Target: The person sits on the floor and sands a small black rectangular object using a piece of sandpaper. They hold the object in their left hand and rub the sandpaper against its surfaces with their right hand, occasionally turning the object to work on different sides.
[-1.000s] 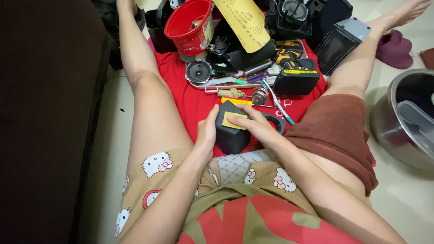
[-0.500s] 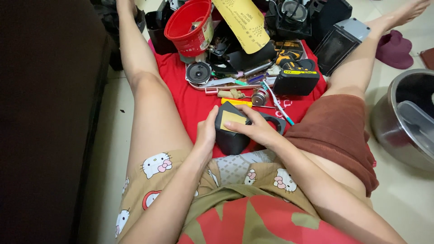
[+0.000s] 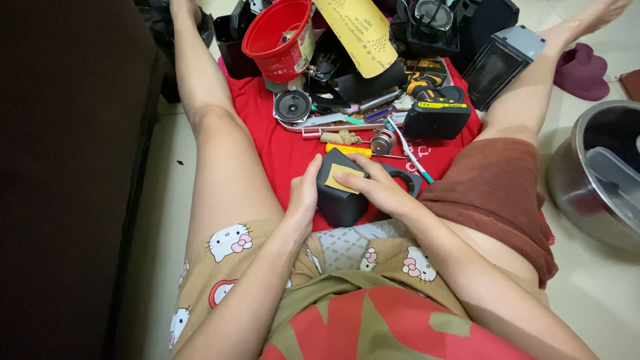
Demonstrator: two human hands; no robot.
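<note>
Beyond the grip, a red plastic bucket (image 3: 279,37) stands on the red cloth (image 3: 283,150), with a small round black speaker cone (image 3: 293,105) just below it. A black-and-yellow battery pack (image 3: 437,119) lies up and right (a blue-handled toothbrush (image 3: 408,149) beside it). Far right sits a steel pot (image 3: 593,175).

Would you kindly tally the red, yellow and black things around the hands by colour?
Red: 2 – bucket, cloth
Yellow: 2 – sandpaper sheet, sandpaper piece under the right hand
Black: 2 – box steadied by the left hand, battery pack
Total: 6
</note>
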